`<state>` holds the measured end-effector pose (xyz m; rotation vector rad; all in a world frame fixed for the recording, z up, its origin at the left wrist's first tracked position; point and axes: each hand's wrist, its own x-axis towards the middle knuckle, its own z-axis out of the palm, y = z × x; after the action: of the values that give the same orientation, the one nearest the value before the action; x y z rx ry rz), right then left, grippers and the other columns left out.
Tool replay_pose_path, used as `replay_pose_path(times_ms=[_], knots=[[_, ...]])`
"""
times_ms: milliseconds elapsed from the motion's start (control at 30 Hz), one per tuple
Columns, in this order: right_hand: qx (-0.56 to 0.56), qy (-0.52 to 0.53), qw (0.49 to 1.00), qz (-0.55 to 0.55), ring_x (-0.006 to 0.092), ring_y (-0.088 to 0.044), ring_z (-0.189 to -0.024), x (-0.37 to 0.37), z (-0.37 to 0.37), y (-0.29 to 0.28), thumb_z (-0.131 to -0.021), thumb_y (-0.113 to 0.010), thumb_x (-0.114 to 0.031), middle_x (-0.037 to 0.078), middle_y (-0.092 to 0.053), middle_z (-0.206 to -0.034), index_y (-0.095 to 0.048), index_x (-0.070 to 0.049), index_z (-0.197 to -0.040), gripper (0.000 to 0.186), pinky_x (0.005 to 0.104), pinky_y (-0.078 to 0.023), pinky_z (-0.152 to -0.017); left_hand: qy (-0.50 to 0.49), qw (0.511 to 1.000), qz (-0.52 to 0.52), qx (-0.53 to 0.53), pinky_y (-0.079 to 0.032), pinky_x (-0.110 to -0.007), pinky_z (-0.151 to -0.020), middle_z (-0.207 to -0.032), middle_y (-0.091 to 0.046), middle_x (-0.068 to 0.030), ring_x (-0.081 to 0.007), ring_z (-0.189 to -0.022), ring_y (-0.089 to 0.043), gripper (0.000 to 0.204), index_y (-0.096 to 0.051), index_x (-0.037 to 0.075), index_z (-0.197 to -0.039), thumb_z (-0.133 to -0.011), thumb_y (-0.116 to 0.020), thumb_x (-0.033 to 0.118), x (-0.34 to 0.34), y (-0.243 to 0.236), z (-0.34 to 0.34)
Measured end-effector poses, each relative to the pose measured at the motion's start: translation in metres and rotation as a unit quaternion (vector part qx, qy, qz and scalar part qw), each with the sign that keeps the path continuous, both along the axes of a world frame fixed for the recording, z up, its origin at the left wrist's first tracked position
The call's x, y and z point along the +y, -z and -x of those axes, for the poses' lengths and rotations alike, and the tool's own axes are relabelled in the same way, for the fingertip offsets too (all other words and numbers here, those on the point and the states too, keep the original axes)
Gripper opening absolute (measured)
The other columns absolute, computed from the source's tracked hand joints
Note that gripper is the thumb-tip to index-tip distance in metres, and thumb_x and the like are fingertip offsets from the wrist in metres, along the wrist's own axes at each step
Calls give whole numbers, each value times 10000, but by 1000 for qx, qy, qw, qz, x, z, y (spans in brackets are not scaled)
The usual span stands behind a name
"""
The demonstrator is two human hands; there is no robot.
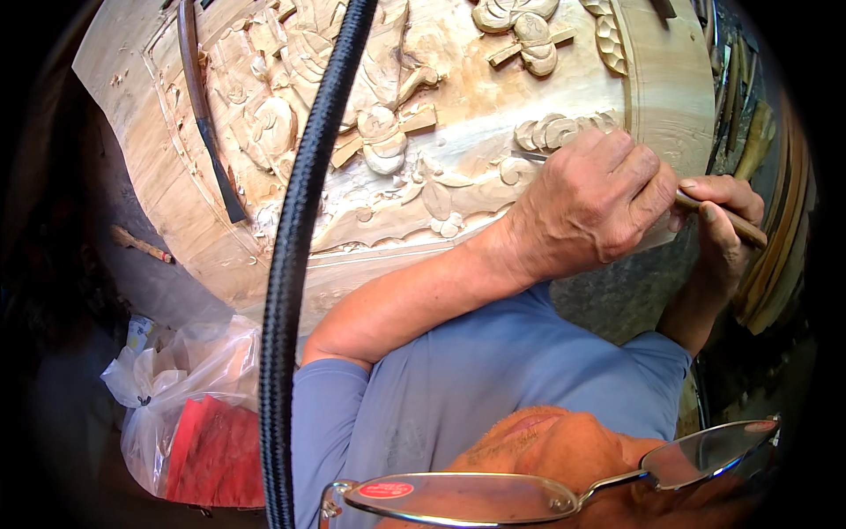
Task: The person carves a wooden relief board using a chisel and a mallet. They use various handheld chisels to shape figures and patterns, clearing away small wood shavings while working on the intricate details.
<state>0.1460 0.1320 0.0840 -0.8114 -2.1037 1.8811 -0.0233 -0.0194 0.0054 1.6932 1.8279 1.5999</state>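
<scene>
A pale carved wooden panel (458, 101) spreads out in front of me, with raised figures, scrolls and a leaf-like border. My left hand (592, 201) is closed around the front part of a carving chisel (747, 231), resting low over the panel's near right edge. From under its knuckles the thin dark blade points left, beside a carved scroll (518, 169); its very tip is hard to make out. Farther right, my right hand (724, 207) grips the chisel's brown wooden handle between thumb and fingers. Another long chisel (204, 132) lies on the panel's left side.
Several long wooden-handled tools (780, 238) lie along the right side. A black braided cable (304, 194) crosses the view top to bottom. At lower left sits a clear plastic bag (189, 353) with something red (211, 450). A short stick (141, 244) lies left of the panel.
</scene>
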Motion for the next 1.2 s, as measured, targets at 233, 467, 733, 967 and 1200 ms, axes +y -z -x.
replay_pose_path(times_ms=[233, 467, 733, 967, 1200], knots=[[-11, 79, 994, -70, 238, -723, -712, -22, 8, -22, -976, -702, -133, 181, -766, -882, -785, 76, -1073, 245, 339, -593, -650, 12, 999, -31, -15, -494, -368, -648, -856, -528, -54, -224, -750, -569, 268, -675, 40, -1107, -860, -719, 134, 3, -4, -1], [-22, 16, 999, -23, 241, -728, -736, -1, 8, -19, -988, -683, -111, 185, -765, -890, -782, 81, -1123, 255, 344, -598, -680, 14, 1000, -24, -1, -482, -381, -653, -831, -527, -71, -237, -759, -568, 256, -648, 17, -1036, -842, -711, 171, 5, -2, 2], [-8, -7, 999, 37, 236, -735, -750, 13, -3, 4, -1001, -679, -113, 190, -772, -902, -784, 74, -1157, 264, 350, -603, -699, 8, 1000, 14, -18, -505, -382, -679, -892, -539, -68, -241, -786, -579, 268, -661, 50, -1115, -859, -712, 109, 3, -2, 1], [-16, 18, 997, 80, 237, -738, -756, 12, -8, 14, -1001, -688, -141, 201, -778, -911, -784, 72, -1165, 286, 350, -602, -716, 17, 999, 33, -14, -506, -385, -673, -892, -544, -77, -249, -793, -584, 277, -672, 40, -1130, -862, -704, 104, 3, -3, 2], [-10, 20, 994, 110, 223, -734, -738, 9, 1, 21, -997, -682, -132, 229, -791, -948, -778, 75, -1152, 276, 338, -601, -736, -6, 999, 35, 1, -503, -387, -651, -855, -545, -81, -247, -757, -585, 275, -686, 24, -1107, -845, -711, 105, 1, -2, 4]])
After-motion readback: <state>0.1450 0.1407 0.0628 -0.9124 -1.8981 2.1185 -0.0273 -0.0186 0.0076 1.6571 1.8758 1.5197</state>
